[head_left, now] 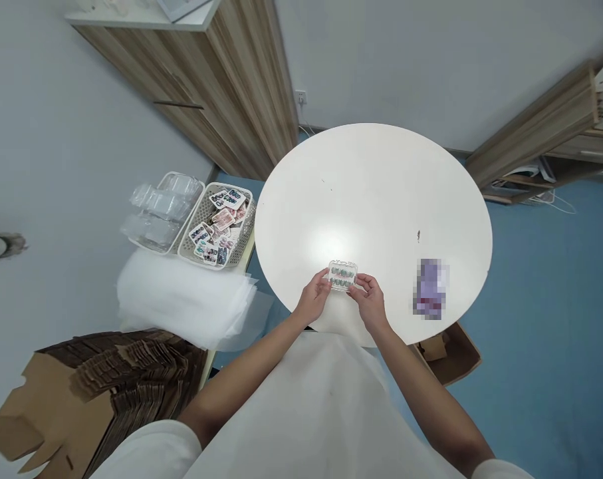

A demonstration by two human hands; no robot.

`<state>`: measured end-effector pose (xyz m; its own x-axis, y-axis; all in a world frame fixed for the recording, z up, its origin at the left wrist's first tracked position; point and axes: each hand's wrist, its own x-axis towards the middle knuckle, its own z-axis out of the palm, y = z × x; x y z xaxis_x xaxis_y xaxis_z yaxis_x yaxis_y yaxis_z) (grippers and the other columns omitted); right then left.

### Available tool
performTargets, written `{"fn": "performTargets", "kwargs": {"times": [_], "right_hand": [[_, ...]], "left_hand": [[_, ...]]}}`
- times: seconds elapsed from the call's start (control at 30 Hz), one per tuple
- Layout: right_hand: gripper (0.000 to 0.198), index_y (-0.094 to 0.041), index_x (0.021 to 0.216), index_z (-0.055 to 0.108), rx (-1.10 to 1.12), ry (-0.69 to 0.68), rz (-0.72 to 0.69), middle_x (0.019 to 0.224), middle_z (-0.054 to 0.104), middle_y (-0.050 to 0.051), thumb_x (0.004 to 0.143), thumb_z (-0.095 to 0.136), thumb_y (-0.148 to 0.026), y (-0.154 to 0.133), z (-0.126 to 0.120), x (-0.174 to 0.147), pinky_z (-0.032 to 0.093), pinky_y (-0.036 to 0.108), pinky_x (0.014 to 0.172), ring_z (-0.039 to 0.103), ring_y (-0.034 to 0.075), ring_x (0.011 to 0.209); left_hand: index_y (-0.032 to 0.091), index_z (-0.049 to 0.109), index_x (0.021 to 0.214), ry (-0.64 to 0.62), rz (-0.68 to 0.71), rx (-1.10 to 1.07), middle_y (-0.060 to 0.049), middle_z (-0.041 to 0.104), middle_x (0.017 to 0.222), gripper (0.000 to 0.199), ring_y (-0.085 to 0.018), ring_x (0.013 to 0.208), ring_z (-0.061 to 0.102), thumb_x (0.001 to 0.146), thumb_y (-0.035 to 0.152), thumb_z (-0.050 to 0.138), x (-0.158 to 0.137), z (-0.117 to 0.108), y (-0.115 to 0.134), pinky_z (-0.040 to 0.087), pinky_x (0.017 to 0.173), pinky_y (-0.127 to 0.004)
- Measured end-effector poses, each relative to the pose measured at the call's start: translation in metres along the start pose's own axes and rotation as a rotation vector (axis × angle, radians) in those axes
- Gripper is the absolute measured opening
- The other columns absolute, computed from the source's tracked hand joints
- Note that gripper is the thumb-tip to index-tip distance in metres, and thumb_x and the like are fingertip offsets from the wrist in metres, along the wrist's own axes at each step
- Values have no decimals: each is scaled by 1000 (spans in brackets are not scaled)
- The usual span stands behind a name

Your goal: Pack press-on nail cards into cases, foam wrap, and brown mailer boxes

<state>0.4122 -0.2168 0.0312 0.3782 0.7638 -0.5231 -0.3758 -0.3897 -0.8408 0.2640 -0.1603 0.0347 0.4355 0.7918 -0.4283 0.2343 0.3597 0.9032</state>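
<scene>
Between my two hands is a small clear plastic case (342, 273) holding two rows of green press-on nails. My left hand (314, 297) pinches its left edge, fingers closed on it. On the opposite side, my right hand (370, 299) grips the right edge with thumb and fingers. The case is held over the near part of a round white table (375, 193), its nail side facing up toward me. Whether it touches the tabletop I cannot tell.
Right of my hands, a blurred purple item (431, 289) lies on the table. At left stand a basket of nail cards (216, 226), a basket of clear plastic bags (164, 213), white foam sheets (181, 296) and flattened cardboard boxes (66, 399). An open carton (453, 359) sits below the table's right edge.
</scene>
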Motion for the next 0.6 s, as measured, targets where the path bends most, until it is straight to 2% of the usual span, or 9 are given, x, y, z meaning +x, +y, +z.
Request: {"fn": "performTargets", "kwargs": {"times": [0.1, 0.2, 0.43, 0.6], "right_hand": [[43, -23, 98, 51, -19, 1, 28, 109, 57, 7, 62, 68, -39, 5, 25, 7, 48, 39, 80, 61, 18, 81], [42, -22, 97, 51, -35, -11, 40, 109, 57, 8, 63, 67, -40, 10, 58, 16, 48, 40, 80, 60, 19, 83], [45, -25, 106, 50, -161, -77, 36, 114, 52, 6, 64, 64, -33, 23, 147, 44, 46, 37, 85, 52, 20, 100], [53, -25, 114, 50, -325, -59, 43, 114, 48, 6, 63, 62, -30, 33, 187, 65, 47, 36, 81, 49, 19, 94]], "left_hand": [[22, 36, 130, 56, -24, 12, -10, 49, 121, 54, -21, 107, 49, 82, 46, 44, -1, -24, -2, 39, 89, -34], [22, 36, 130, 85, -51, 32, -11, 43, 126, 54, -22, 110, 46, 82, 47, 43, 4, -54, -9, 40, 88, -34], [25, 33, 132, 203, -91, 170, -10, 37, 121, 57, -21, 107, 45, 81, 50, 41, 33, -131, -25, 41, 85, -32], [23, 37, 130, 252, -101, 256, -9, 38, 112, 55, -20, 106, 44, 82, 49, 42, 59, -171, -37, 37, 91, -34]]}}
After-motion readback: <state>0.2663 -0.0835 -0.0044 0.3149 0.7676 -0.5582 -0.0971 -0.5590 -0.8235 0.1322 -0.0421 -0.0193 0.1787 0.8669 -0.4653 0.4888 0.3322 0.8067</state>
